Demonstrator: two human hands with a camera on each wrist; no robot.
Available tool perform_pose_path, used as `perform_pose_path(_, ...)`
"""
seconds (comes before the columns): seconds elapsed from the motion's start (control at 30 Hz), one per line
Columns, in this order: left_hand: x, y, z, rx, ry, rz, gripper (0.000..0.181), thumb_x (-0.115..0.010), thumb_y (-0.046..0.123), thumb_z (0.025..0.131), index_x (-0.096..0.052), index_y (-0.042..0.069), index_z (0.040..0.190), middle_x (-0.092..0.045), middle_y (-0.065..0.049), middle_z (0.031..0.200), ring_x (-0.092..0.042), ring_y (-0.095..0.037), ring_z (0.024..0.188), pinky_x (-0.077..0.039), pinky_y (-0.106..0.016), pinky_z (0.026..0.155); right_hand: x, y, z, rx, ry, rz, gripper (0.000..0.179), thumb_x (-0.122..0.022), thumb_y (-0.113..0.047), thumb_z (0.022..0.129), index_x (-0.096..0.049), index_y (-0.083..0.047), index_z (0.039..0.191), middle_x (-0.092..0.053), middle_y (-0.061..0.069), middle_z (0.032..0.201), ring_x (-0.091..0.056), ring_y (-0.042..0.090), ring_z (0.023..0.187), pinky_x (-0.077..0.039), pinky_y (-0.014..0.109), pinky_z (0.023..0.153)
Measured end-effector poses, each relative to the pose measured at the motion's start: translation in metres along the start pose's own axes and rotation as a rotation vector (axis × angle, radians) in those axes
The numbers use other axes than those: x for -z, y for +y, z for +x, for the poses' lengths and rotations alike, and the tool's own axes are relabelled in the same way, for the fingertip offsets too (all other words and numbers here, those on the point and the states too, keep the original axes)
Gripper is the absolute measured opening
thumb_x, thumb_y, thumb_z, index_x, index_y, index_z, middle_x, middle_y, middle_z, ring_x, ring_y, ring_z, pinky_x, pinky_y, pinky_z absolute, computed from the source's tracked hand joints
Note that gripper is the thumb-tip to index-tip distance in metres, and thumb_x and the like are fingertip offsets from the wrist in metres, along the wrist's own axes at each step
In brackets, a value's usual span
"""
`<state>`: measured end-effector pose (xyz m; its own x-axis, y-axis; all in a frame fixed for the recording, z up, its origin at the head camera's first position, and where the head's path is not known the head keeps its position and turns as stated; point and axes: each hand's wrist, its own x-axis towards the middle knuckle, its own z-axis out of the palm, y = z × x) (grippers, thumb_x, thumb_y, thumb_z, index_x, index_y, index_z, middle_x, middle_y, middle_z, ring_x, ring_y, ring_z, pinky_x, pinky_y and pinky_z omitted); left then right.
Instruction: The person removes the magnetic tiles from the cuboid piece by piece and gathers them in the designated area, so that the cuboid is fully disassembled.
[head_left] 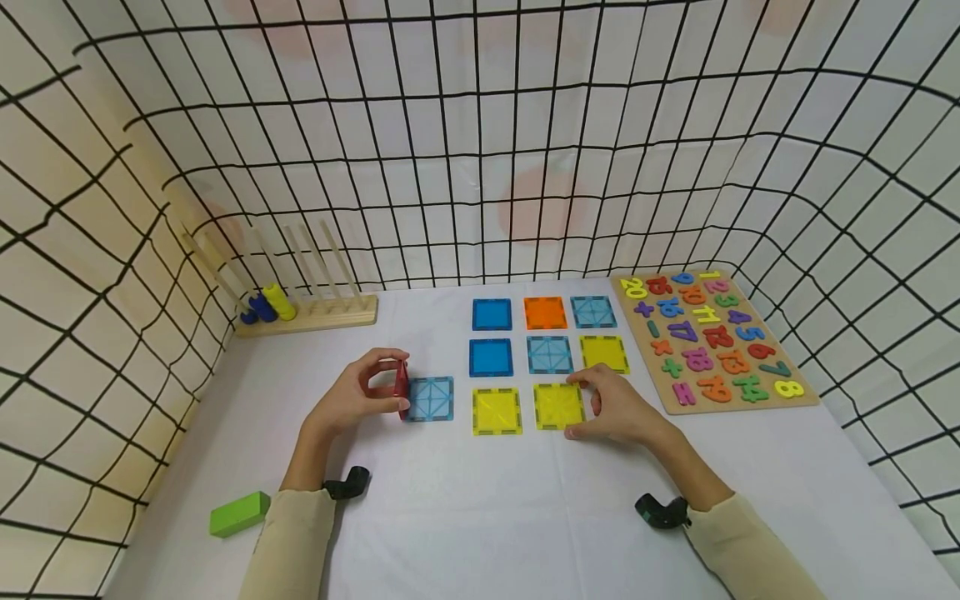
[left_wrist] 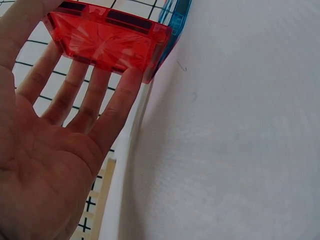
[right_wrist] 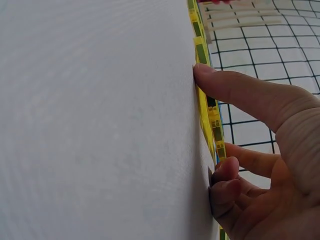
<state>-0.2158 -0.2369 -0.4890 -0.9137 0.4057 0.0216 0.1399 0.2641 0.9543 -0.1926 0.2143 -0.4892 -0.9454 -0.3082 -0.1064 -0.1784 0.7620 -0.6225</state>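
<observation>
My left hand grips a red magnetic tile by its edges, thumb and fingers on opposite sides. The tile stands on edge at the left side of a light-blue magnetic tile, which lies flat. To the right, my right hand pinches a yellow magnetic tile at its right end. Thumb and fingers sit at its near and far edges. Another yellow tile lies flat between the two hands, apart from both.
Behind lie blue, orange, light-blue and yellow tiles in rows. A wooden number board is at right, a peg stand with beads at back left, and a green block by the left sleeve. Black-lined netting surrounds the table.
</observation>
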Motion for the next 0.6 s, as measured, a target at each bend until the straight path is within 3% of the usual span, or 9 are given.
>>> perform_pose_path(0.13,0.001,0.0,0.0,0.003,-0.015,-0.002,0.076,-0.087,0.012,0.082,-0.049,0.011,0.147,-0.05,-0.015,0.152,-0.048,-0.037,0.14,-0.048,-0.053,0.111,0.001,-0.002,0.0,-0.019,-0.001,-0.004,0.083,-0.095,-0.041,0.068,-0.06,-0.014,0.138,-0.056,0.009,0.114,-0.049,0.018,0.075,-0.042,0.026,0.061)
perform_pose_path(0.3,0.002,0.0,0.001,0.01,-0.027,0.008,0.074,-0.085,0.011,0.083,-0.049,0.013,0.148,-0.048,-0.013,0.154,-0.045,-0.04,0.143,-0.046,-0.058,0.111,0.002,-0.002,0.004,-0.032,0.034,0.064,0.065,-0.088,-0.043,0.08,-0.061,-0.015,0.133,-0.058,0.006,0.106,-0.052,0.019,0.08,-0.047,0.027,0.067)
perform_pose_path(0.43,0.002,0.001,0.001,0.015,-0.028,0.007,0.074,-0.085,0.012,0.083,-0.049,0.013,0.148,-0.049,-0.013,0.153,-0.047,-0.04,0.141,-0.045,-0.059,0.112,0.004,-0.004,0.008,-0.013,0.072,0.135,0.052,-0.082,-0.038,0.088,-0.063,-0.013,0.129,-0.062,0.006,0.104,-0.056,0.02,0.083,-0.05,0.026,0.07)
perform_pose_path(0.6,0.0,0.002,0.002,-0.005,-0.021,0.004,0.074,-0.086,0.014,0.083,-0.049,0.012,0.148,-0.049,-0.014,0.154,-0.047,-0.037,0.141,-0.044,-0.058,0.113,0.005,-0.011,0.014,0.047,0.105,0.19,0.05,-0.08,-0.038,0.09,-0.064,-0.012,0.129,-0.067,0.008,0.11,-0.061,0.021,0.089,-0.054,0.027,0.075)
